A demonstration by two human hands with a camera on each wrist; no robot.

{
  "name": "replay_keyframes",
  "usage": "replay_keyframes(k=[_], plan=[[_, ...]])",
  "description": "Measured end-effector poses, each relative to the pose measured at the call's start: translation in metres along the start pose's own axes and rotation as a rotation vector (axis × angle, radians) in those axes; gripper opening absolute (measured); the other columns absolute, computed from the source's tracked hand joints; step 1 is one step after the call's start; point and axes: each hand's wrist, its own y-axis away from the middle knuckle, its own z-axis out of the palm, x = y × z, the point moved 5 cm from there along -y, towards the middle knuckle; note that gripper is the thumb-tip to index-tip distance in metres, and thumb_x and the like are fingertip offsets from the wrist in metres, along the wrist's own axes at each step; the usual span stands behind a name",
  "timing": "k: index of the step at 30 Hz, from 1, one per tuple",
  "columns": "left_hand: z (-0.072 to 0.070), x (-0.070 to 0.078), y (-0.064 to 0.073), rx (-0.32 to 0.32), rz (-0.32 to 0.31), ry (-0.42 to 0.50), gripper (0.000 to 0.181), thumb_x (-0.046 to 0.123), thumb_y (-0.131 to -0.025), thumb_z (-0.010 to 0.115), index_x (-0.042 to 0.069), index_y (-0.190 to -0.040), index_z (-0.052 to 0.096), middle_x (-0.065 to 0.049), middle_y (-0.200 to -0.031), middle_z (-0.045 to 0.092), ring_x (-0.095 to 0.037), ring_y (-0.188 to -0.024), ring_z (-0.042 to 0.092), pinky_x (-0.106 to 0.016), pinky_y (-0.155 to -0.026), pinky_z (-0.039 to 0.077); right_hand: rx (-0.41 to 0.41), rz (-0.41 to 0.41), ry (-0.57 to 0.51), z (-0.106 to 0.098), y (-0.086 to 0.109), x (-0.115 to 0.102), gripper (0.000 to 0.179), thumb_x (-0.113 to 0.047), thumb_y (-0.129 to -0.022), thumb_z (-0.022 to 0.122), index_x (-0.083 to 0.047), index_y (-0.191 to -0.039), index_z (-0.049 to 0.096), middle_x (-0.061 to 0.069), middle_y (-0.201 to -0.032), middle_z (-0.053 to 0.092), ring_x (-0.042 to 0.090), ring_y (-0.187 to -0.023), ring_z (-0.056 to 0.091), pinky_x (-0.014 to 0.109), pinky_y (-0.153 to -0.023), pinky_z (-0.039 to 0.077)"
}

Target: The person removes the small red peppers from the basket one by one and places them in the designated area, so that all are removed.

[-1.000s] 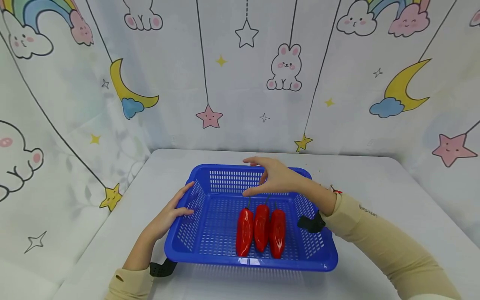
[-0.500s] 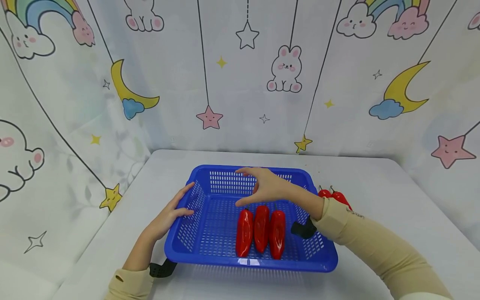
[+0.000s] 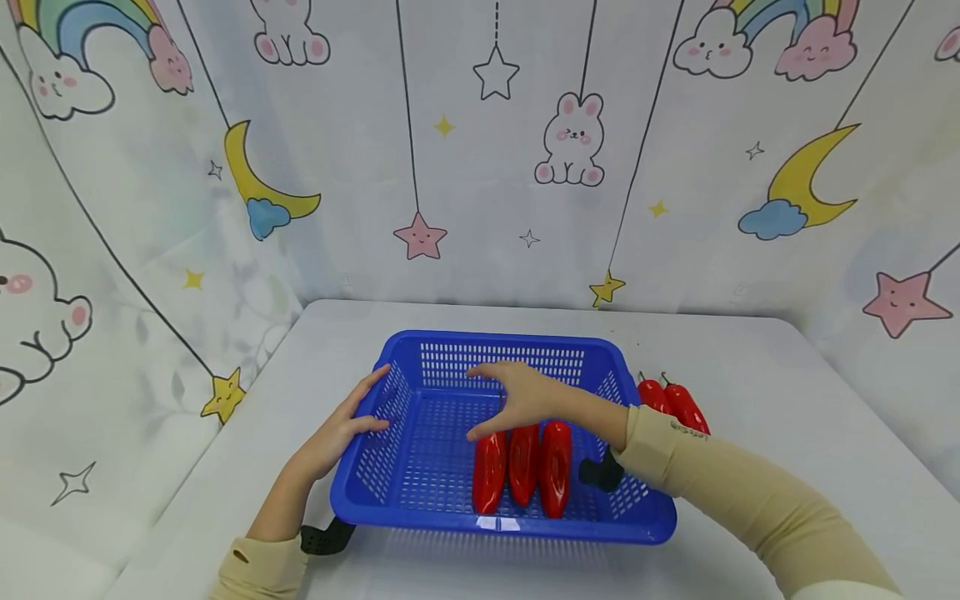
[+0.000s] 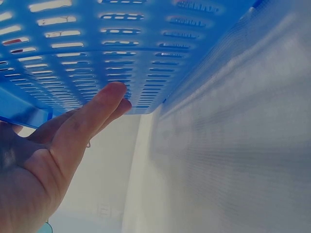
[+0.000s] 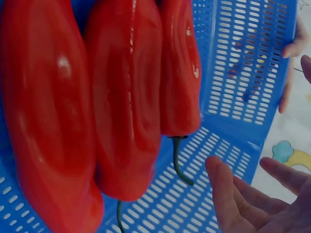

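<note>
A blue slotted plastic basket (image 3: pixel 420 518) stands on the white table. Inside lie three glossy red chili peppers (image 3: pixel 555 471) side by side, right of the middle; green stems (image 5: pixel 180 165) show in the right wrist view. My left hand (image 3: pixel 330 437) grips the basket's left rim, its fingers (image 4: pixel 92 111) along the slotted outer wall in the left wrist view. Over the basket hovers my right hand (image 3: pixel 517 396), thumb and fingers spread apart in a wide curve with nothing between them. In the head view it overlaps the stem ends of the peppers.
More red chili peppers (image 3: pixel 682 407) lie on the table just right of the basket, partly hidden by the right sleeve (image 3: pixel 720 467). A patterned cloth (image 3: pixel 480 167) hangs behind the table (image 3: pixel 750 350). Dark wrist mounts (image 3: pixel 602 473) sit on both wrists.
My right hand has come down and toward me, closer over the peppers, staying spread. The peppers right of the basket show more from behind the sleeve. My left hand stays on the rim.
</note>
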Motion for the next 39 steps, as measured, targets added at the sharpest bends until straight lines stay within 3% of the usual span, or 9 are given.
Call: replay_keyframes(k=[19,28,39], plan=[[0.000,0.001,0.001,-0.007,0.000,0.010,0.073,0.013,-0.085,0.052,0.028,-0.146,0.016,-0.015,-0.151,0.006,-0.044,-0.128,0.025,-0.052,-0.089,0.040,-0.111,0.089,0.052,0.030,-0.001,0.010,0.086,-0.053,-0.066,0.072,-0.013,-0.136,0.043,0.007,-0.135,0.046,0.026,-0.123,0.041,0.047,-0.090,0.042],[0.000,0.001,0.001,0.001,-0.001,0.002,0.073,0.014,-0.085,0.052,0.028,-0.146,0.016,-0.014,-0.151,0.005,-0.044,-0.129,0.023,-0.055,-0.090,0.038,-0.136,0.132,0.186,0.038,-0.003,0.008,0.086,-0.060,-0.063,0.069,-0.020,-0.136,0.044,0.005,-0.133,0.049,0.026,-0.122,0.043,0.050,-0.086,0.044],[0.000,0.001,0.000,-0.001,-0.003,0.005,0.072,0.014,-0.085,0.051,0.028,-0.146,0.016,-0.014,-0.151,0.006,-0.044,-0.128,0.025,-0.053,-0.089,0.039,-0.158,0.126,0.352,0.053,-0.004,0.009,0.088,-0.071,-0.063,0.060,-0.024,-0.136,0.044,0.006,-0.131,0.050,0.028,-0.110,0.054,0.043,-0.074,0.050]])
